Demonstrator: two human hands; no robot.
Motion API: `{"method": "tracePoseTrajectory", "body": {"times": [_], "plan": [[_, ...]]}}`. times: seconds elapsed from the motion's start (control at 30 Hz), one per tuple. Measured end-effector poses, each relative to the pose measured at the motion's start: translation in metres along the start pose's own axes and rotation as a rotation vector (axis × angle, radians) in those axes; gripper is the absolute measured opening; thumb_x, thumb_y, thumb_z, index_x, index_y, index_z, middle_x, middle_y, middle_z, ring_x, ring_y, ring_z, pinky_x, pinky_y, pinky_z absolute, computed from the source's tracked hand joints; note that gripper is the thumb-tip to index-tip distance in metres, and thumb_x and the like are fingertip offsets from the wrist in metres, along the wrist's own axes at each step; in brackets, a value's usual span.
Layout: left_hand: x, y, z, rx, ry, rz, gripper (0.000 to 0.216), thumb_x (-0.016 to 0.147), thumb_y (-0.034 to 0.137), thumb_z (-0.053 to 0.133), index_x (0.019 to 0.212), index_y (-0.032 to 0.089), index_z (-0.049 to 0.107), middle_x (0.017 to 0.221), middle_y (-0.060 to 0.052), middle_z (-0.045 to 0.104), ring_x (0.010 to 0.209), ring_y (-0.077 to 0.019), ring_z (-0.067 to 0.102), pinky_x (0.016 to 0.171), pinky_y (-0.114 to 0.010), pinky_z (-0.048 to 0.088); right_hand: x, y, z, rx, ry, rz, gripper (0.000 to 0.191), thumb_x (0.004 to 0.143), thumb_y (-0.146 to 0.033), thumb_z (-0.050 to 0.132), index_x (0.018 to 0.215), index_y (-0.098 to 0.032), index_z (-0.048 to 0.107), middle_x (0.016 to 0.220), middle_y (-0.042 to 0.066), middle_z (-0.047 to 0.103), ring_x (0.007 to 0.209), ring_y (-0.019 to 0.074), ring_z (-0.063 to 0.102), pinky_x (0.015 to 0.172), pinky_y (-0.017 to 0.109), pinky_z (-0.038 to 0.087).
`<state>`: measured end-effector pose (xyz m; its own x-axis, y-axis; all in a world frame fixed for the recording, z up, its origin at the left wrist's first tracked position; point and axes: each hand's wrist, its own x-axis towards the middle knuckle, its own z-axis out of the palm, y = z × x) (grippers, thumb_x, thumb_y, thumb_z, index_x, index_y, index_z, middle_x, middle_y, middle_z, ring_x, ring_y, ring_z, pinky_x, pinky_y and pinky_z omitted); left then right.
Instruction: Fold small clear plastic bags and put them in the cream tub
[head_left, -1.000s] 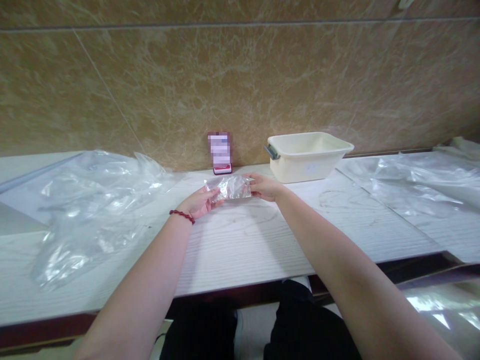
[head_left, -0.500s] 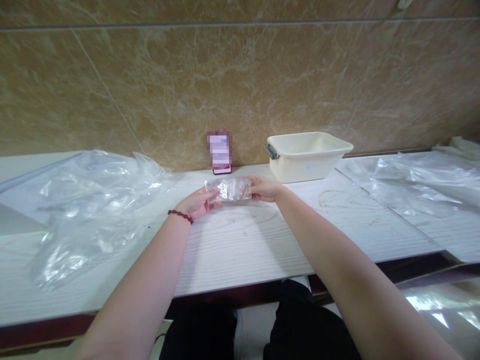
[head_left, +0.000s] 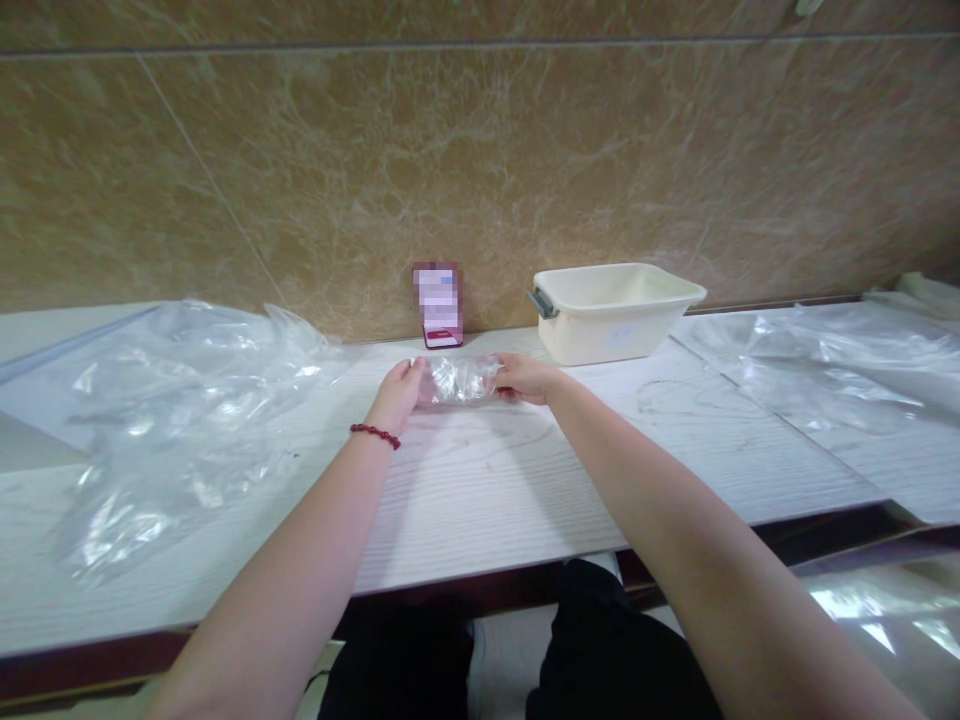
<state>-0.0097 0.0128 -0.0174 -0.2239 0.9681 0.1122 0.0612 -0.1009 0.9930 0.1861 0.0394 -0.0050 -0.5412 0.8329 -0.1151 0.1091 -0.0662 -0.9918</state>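
Note:
Between my two hands, just above the table, is a small clear plastic packet (head_left: 457, 381), shiny and crinkled. What is inside it, if anything, I cannot make out. My left hand (head_left: 399, 392), with a dark red bead bracelet on the wrist, is closed on the packet's left end, thumb on the near side. The right end is pinched by my right hand (head_left: 523, 378), whose fingertips are partly hidden behind the plastic. Right behind the packet a phone (head_left: 440, 308) leans upright against the wall, its screen blurred out.
A cream plastic tub (head_left: 611, 335) with a grey handle stands at the back right. Crumpled clear plastic sheeting (head_left: 195, 400) covers the table's left part, and more plastic sheeting (head_left: 832, 365) lies far right. The marbled wall (head_left: 480, 160) bounds the white table (head_left: 480, 500) behind.
My left hand has shifted its grip, turning so its fingers now go behind the packet's left end. My right hand has stayed almost in place.

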Motion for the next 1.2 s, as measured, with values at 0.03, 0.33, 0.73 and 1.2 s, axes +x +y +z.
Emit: {"method": "tracePoseTrajectory", "body": {"times": [0.03, 0.33, 0.73, 1.2], "plan": [[0.000, -0.002, 0.000, 0.074, 0.052, 0.039, 0.023, 0.071, 0.038, 0.048, 0.071, 0.016, 0.052, 0.062, 0.001, 0.053, 0.057, -0.0105, 0.050, 0.051, -0.020, 0.039, 0.001, 0.002, -0.001, -0.033, -0.008, 0.010, 0.030, 0.061, -0.013, 0.059, 0.089, -0.015, 0.050, 0.048, -0.005, 0.047, 0.038, 0.0026, 0.038, 0.035, 0.013, 0.026], [0.001, 0.000, -0.008, 0.849, 0.152, 0.212, 0.024, 0.077, 0.035, 0.035, 0.061, 0.020, 0.045, 0.053, -0.002, 0.051, 0.055, -0.0161, 0.049, 0.050, -0.024, 0.031, 0.004, 0.004, -0.004, -0.198, -0.007, 0.135, 0.029, 0.058, -0.023, 0.065, 0.084, -0.018, 0.053, 0.044, -0.006, 0.044, 0.034, 0.0015, 0.033, 0.031, 0.012, 0.020], [-0.015, 0.007, 0.000, 1.132, 0.001, 0.303, 0.031, 0.074, 0.031, 0.043, 0.098, 0.016, 0.053, 0.101, -0.015, 0.054, 0.097, -0.0279, 0.047, 0.084, -0.038, 0.031, -0.006, -0.010, 0.004, -0.364, -0.050, 0.380, 0.012, 0.058, -0.014, 0.061, 0.066, -0.015, 0.052, 0.036, -0.007, 0.040, 0.029, 0.0011, 0.028, 0.029, 0.012, 0.017], [-0.021, -0.017, 0.026, 1.054, -0.435, 0.344, 0.044, 0.079, 0.037, 0.032, 0.118, 0.017, 0.039, 0.131, -0.011, 0.030, 0.121, -0.0246, 0.020, 0.097, -0.042, 0.005, 0.002, 0.002, 0.004, -0.770, 0.252, 0.113, 0.031, 0.062, -0.023, 0.056, 0.093, -0.020, 0.054, 0.047, -0.003, 0.052, 0.041, 0.0077, 0.043, 0.043, 0.019, 0.033]]}}
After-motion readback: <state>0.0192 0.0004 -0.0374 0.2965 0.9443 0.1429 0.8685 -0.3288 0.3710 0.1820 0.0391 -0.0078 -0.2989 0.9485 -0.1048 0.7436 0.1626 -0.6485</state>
